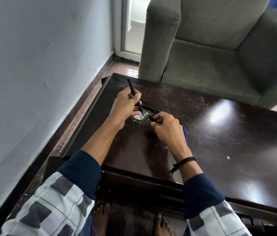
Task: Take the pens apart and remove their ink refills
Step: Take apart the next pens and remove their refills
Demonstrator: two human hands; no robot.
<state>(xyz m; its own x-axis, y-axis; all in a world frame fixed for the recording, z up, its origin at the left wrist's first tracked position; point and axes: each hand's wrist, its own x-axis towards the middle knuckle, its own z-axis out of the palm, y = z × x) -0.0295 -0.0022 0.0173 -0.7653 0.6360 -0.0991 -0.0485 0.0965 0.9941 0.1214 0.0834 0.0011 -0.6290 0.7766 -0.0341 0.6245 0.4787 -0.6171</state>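
Bare feet [100, 217] are standing on the dark floor at the bottom edge, just below the near rim of the dark brown, scratched wooden counter [219, 142]. Checked grey-and-white sleeves with navy cuffs [81, 172] are reaching forward from both sides over that rim, and a black cord bracelet [184, 161] is sitting on the right wrist.

Over the middle of the counter, the left hand [125, 106] is closing its fingers around a slim black pen barrel [134, 94], holding it tilted so that its far end is pointing away and its blue tip is pointing down toward a pale round mark [140, 118] on the counter. Just beside it, the right hand [167, 128] is pinching a short black pen piece [152, 118] between thumb and fingertips; whether this is a cap or a barrel section cannot be told. A second dark, thin pen part [149, 109] is lying on the counter between the two hands, partly hidden by the fingers. Blue pen parts [184, 132] are showing at the outer edge of the right hand, mostly hidden behind it.

Beyond the counter, a grey-green upholstered armchair [219, 57] is standing close to the far edge, and a pale wall [40, 65] is running along the left.
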